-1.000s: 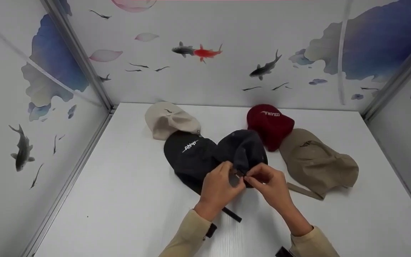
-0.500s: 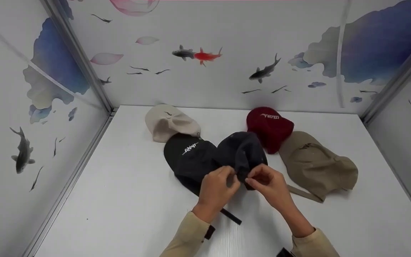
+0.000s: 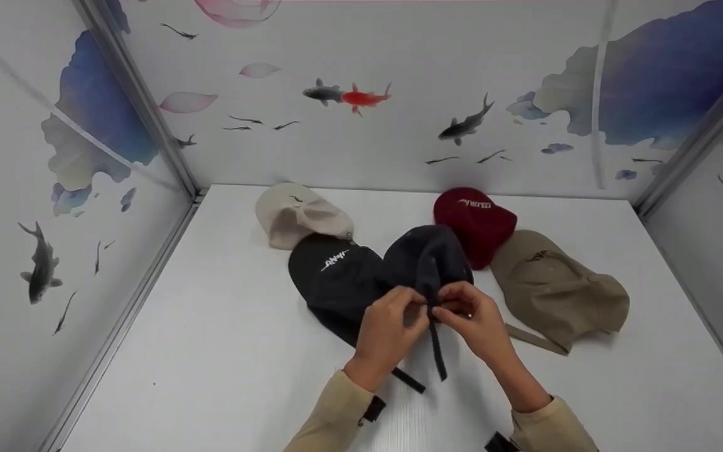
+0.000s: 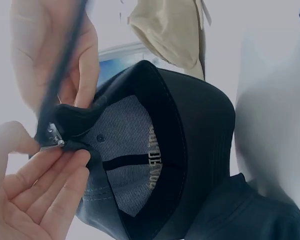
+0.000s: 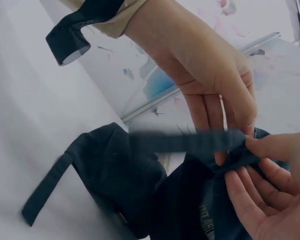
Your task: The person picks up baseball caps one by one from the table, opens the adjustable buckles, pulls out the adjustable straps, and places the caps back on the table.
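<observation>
A dark navy baseball cap [image 3: 421, 254] is in the middle of the table, its back towards me. My left hand [image 3: 386, 329] pinches the cap's back closure between thumb and fingers. From the other side my right hand [image 3: 477, 320] pinches the same closure, close to the left fingertips. The closure's metal buckle [image 4: 52, 135] shows between the hands in the left wrist view, where the cap's striped inside also faces up. A loose strap [image 3: 438, 351] hangs down from the fingers; it is blurred in both wrist views. Exactly which hand holds the strap end is hidden.
A black cap [image 3: 336, 282] touches the navy cap on the left, its strap [image 3: 408, 380] sticking out towards me. Behind it lies a cream cap [image 3: 302, 213]. A red cap [image 3: 471, 220] and a khaki cap [image 3: 556, 289] lie to the right. Printed walls enclose the white table [image 3: 223, 376].
The loose strap now hangs below the fingers, where half a second ago it was not visible. Both hands have risen slightly, staying at the navy cap's closure. The other caps have kept their places.
</observation>
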`<action>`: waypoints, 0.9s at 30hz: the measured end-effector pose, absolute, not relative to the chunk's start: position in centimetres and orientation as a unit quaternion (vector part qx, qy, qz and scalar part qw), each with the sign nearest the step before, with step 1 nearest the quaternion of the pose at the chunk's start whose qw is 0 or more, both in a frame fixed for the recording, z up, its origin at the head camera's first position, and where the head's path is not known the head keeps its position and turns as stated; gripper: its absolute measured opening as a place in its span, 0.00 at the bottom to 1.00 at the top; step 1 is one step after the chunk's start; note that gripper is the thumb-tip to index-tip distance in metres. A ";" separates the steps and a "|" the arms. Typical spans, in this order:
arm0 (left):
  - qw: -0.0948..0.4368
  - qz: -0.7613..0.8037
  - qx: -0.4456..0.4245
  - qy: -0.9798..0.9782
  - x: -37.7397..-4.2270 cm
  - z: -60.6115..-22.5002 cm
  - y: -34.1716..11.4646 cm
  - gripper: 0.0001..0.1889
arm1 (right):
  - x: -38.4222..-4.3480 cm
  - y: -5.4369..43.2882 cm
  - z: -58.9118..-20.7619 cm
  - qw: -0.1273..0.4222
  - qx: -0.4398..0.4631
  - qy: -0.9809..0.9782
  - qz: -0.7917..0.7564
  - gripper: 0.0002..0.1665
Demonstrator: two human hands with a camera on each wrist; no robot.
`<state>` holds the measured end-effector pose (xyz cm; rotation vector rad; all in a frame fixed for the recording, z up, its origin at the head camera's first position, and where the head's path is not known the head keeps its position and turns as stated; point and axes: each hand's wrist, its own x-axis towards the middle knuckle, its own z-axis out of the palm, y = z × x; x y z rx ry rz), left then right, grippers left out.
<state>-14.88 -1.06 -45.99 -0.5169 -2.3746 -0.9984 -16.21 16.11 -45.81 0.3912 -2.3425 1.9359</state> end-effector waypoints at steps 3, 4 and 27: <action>0.239 -0.383 -0.197 -0.870 -15.0 -46.0 -1.1 0.02 | -16.3 16.3 -45.9 0.049 0.124 -0.758 0.638 0.10; 0.234 -0.387 -0.197 -0.870 -15.1 -46.0 -1.1 0.03 | -16.3 16.3 -45.9 0.053 0.124 -0.757 0.639 0.10; 0.065 -0.624 -0.160 -0.762 -15.8 -46.6 -1.6 0.14 | -16.3 16.5 -46.5 0.031 0.120 -0.727 0.676 0.09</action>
